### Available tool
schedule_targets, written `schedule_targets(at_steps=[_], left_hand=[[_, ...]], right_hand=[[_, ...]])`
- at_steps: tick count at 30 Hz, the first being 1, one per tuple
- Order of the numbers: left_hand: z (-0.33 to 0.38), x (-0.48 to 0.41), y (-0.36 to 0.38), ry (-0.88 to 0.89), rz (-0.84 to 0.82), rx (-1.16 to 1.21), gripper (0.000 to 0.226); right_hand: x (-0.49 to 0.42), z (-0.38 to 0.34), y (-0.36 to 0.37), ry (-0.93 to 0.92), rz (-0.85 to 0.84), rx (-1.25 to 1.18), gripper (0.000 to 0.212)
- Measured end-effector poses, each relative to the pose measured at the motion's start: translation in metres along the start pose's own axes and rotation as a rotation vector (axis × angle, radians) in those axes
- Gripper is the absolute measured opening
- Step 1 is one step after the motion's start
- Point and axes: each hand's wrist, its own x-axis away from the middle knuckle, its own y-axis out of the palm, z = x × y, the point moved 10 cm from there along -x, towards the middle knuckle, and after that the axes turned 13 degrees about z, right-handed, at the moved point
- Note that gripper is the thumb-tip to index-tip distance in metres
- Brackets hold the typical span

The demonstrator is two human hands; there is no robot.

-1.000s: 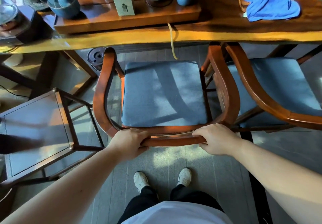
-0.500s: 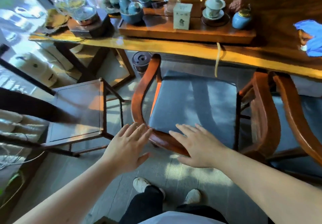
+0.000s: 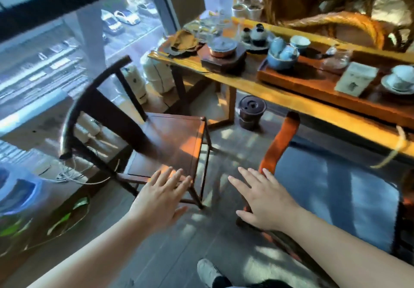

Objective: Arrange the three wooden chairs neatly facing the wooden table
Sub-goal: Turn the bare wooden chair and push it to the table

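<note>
A dark wooden chair [image 3: 172,140] with a curved back rail stands at the left, its seat turned sideways to the long wooden table [image 3: 298,106] rather than facing it. A second chair with a blue cushion [image 3: 336,189] and an orange-brown arm sits under the table edge at the right. My left hand [image 3: 161,196] hovers open over the near corner of the dark chair's seat. My right hand [image 3: 264,200] is open, fingers spread, above the cushioned chair's back rail. Neither hand grips anything. A third chair is out of view.
A tea tray [image 3: 313,84] with cups, bowls and a small box crowds the tabletop. A dark round pot [image 3: 252,113] stands on the floor under the table. White sacks [image 3: 154,75] and a glass window wall lie left. My shoe [image 3: 208,272] shows below.
Both hands have let go of the cushioned chair's back rail and opened. My view has swung left, bringing the dark chair and window into sight; my left hand has moved over the dark chair.
</note>
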Motion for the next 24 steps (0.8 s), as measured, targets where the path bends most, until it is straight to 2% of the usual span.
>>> schedule_targets(at_steps=[6,13,24], left_hand=[[-0.077,0.022,0.016,-0.091,-0.043,-0.031,0.069],[-0.154,0.022,0.008,-0.183,0.000,-0.047,0.071],[-0.328,0.033,0.001,-0.287,-0.137,-0.236,0.066]], right_hand=[[-0.080,-0.050,0.007,-0.110,-0.039,-0.007,0.083],[-0.169,-0.089,0.015,-0.218,-0.016,-0.009,0.085],[-0.329,-0.162,0.018,-0.471,0.008,-0.063,0.079]])
